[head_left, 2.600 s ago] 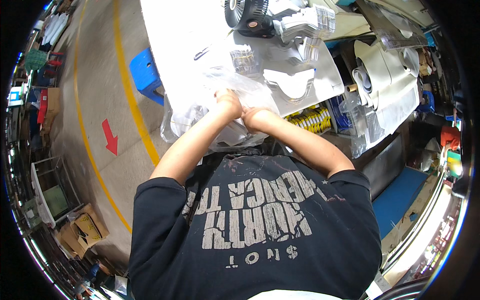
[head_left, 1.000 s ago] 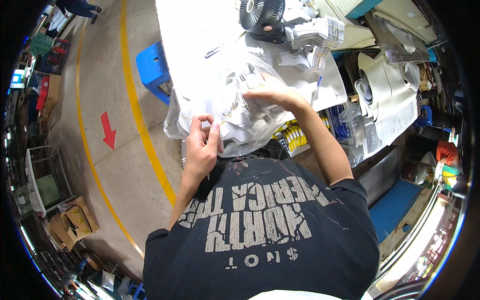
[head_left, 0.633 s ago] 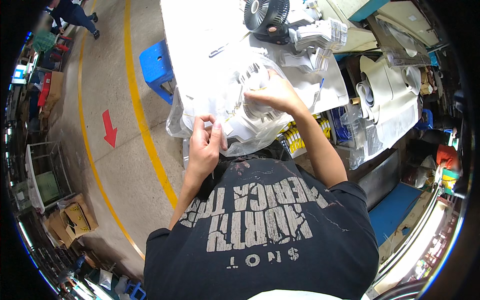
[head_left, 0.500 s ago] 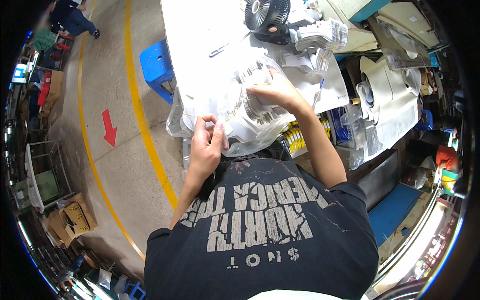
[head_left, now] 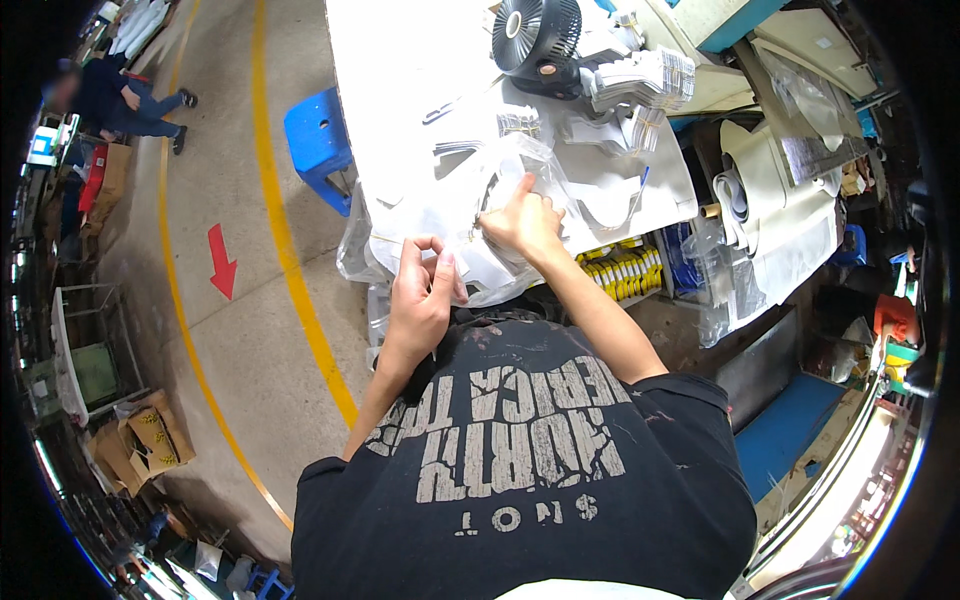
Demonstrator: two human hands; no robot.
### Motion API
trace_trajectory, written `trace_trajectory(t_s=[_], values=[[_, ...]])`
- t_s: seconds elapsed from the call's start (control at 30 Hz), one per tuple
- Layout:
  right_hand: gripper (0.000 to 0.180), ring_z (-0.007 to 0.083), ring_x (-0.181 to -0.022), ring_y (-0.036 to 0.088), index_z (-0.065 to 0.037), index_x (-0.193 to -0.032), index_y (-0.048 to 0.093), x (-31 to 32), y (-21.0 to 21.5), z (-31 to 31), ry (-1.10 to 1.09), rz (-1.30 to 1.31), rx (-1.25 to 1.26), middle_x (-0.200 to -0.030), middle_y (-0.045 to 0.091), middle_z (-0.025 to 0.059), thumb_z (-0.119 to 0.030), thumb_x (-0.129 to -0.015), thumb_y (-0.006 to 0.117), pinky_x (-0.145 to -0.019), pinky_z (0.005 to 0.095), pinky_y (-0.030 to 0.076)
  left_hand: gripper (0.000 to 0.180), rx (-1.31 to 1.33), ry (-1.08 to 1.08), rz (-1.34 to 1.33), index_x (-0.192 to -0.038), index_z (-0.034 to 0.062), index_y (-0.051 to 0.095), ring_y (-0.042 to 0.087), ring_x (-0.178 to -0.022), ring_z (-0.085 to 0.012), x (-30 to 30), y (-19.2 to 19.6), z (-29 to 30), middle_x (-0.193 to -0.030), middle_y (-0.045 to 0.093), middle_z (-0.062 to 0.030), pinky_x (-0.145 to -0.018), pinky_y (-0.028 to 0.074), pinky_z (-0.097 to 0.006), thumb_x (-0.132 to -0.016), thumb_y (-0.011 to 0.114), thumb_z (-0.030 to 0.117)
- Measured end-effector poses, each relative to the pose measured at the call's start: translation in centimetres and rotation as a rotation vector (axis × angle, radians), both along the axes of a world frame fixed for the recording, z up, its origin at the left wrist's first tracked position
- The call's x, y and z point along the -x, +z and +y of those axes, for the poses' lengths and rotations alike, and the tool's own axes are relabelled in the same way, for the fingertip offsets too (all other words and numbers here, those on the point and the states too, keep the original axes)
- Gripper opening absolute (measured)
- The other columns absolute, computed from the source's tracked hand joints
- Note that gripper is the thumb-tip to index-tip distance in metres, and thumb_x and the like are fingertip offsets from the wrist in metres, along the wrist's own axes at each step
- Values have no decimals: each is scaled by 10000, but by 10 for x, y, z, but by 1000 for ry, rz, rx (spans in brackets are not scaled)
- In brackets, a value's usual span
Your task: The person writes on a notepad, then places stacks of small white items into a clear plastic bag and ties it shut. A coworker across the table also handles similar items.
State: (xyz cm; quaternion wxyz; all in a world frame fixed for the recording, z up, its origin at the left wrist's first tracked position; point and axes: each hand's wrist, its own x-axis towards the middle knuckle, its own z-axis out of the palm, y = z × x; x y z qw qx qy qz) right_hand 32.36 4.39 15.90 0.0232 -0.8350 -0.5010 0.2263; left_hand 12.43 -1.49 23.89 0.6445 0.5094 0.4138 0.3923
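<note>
A clear plastic bag (head_left: 480, 290) lies at the near edge of the white table, with white cut pieces (head_left: 480, 255) in it. My left hand (head_left: 420, 300) is at the bag's near left side, fingers curled and pinching its film. Over the middle of the bag is my right hand (head_left: 527, 217), fingers bent and thumb pointing away from me. What its fingers grip is hidden by the hand and the film. Just beyond stands a small banded stack of white pieces (head_left: 519, 120), and a single curved white piece (head_left: 612, 203) lies to the right.
A black fan (head_left: 540, 40) stands at the table's far side, beside banded stacks of white pieces (head_left: 645, 80). Yellow items (head_left: 620, 272) sit on a shelf under the table. A blue stool (head_left: 318, 135) is at the left. Another person (head_left: 135, 100) is on the far-left floor.
My right hand has moved left and nearer, and the large stack under it no longer shows plainly. The left hand has hardly moved. The person at far left has come nearer.
</note>
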Motion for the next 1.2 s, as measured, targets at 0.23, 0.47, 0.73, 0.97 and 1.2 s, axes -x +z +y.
trace_trajectory(t_s=[0.23, 0.47, 0.73, 0.97, 1.2], values=[[1055, 439, -1180, 609, 104, -1413, 310, 8, 3, -14, -56, -8, -131, -1112, 677, 302, -534, -725, 794, -1022, 628, 397, 108, -25, 1, 19, -1123, 29, 414, 599, -675, -103, 6, -4, 3, -711, 594, -40, -673, 507, -256, -1084, 460, 119], [1046, 465, -1230, 583, 145, -1435, 280, -4, -7, -14, 33, 165, 7, -1215, 610, 385, -597, -833, 707, -1053, 576, 424, 113, -14, 5, 33, -1124, 24, 426, 611, -690, -107, 6, -3, 1, -722, 618, -53, -697, 508, -261, -1083, 463, 124], [694, 403, -1178, 634, 74, -1253, 611, -66, 32, -40, 458, 144, 314, -1198, 665, 300, -559, -1006, 468, -1052, 528, 433, 132, -114, 71, 187, -1124, 13, 446, 585, -656, -84, 13, 13, 5, -712, 634, -65, -646, 470, -225, -1084, 460, 138], [401, 256, -817, 726, -70, -1066, 730, -103, 170, -53, 473, 299, 369, -869, 755, 128, -413, -1038, 524, -802, 388, 538, 74, -140, 251, 147, -1104, 41, 458, 508, -558, -48, 38, 47, 10, -635, 519, 11, -506, 377, -191, -1068, 462, 106], [882, 290, -1331, 502, -92, -1498, 423, -173, 68, -30, 521, -132, -125, -1393, 571, 167, -283, -745, 841, -1112, 487, 379, 190, -351, 430, 537, -1085, 68, 606, 400, -550, -48, 38, 80, 5, -719, 572, -6, -505, 322, -242, -903, 654, 48]])
